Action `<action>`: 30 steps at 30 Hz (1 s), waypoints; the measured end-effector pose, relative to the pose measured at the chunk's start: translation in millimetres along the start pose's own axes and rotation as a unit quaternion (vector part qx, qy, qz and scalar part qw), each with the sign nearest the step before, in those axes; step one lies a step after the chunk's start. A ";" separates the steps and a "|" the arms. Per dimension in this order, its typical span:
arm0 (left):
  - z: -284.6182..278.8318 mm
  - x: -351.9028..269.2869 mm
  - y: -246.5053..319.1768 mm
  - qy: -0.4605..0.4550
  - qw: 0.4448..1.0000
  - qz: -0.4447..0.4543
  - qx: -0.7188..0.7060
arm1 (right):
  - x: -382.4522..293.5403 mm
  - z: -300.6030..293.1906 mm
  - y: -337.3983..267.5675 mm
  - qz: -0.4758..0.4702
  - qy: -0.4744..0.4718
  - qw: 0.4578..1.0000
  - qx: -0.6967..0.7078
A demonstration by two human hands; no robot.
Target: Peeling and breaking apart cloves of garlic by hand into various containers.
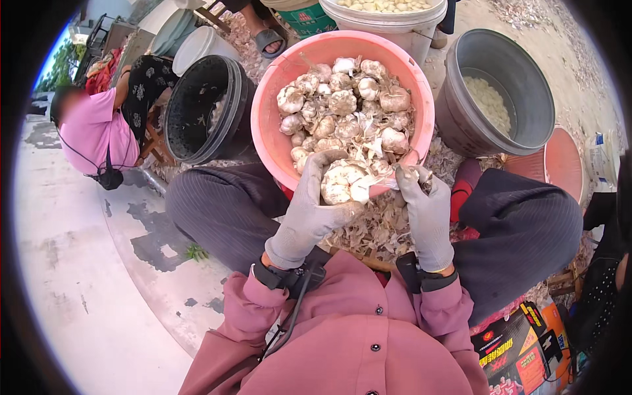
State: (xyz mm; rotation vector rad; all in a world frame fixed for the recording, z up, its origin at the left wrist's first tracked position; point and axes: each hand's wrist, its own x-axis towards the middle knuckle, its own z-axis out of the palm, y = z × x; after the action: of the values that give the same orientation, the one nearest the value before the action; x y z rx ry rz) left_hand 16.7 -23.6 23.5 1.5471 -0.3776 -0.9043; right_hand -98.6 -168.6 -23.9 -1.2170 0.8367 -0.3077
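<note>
My left hand [312, 210], in a pale grey knit glove, holds a large garlic bulb [344, 182] with its cloves showing, over the near rim of a pink plastic basin [269, 116]. The basin sits between my knees, heaped with unpeeled garlic bulbs [342, 102]. My right hand [423, 197], gloved alike, is just right of the bulb at the basin's near right rim. Its fingers are closed on dry garlic skin or stem; what exactly they hold is partly hidden. Loose papery skin hangs from the bulb towards the right hand.
A grey bucket [447, 106] with peeled cloves stands right of the basin, a black bucket [173, 128] left. Beyond is a white bucket [385, 22] of cloves. Garlic skins [377, 229] litter the ground. A person in pink [98, 123] sits at the left; others are partly visible. A printed box [508, 345] lies lower right.
</note>
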 end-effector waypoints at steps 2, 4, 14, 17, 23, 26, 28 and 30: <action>-8.9 -3.2 -0.1 0.007 1.000 0.001 -0.002 | 7.0 -0.2 -1.5 -0.038 0.043 0.995 -0.082; -20.6 -4.1 -3.0 0.002 0.999 0.014 0.040 | 9.0 3.6 -6.1 -0.121 0.037 0.982 -0.138; -33.1 -2.4 -44.1 -0.021 0.967 0.126 0.222 | -6.5 38.1 2.1 -0.229 -0.129 0.897 -0.355; -25.2 4.2 -49.0 -0.021 0.968 0.105 0.226 | -5.1 37.0 10.9 -0.270 -0.093 0.881 -0.378; -15.6 2.2 -32.7 -0.062 0.960 0.115 0.246 | -3.8 42.7 21.5 -0.261 -0.020 0.898 -0.355; -14.8 -1.0 -33.1 -0.076 0.971 0.075 0.215 | -4.2 44.0 28.5 -0.241 -0.016 0.899 -0.365; -13.3 -2.4 -31.5 -0.074 0.978 0.055 0.189 | -5.1 42.9 27.9 -0.273 0.008 0.889 -0.367; -11.0 -5.3 -27.5 -0.071 0.981 0.055 0.174 | -7.0 40.3 25.2 -0.258 -0.001 0.910 -0.324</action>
State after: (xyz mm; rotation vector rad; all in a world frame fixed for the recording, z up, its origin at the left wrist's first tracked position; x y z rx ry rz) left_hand 14.3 -6.8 -1.3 1.7625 -0.7488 -0.8986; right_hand -80.2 -127.3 -40.0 -2.0701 0.6130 -0.4742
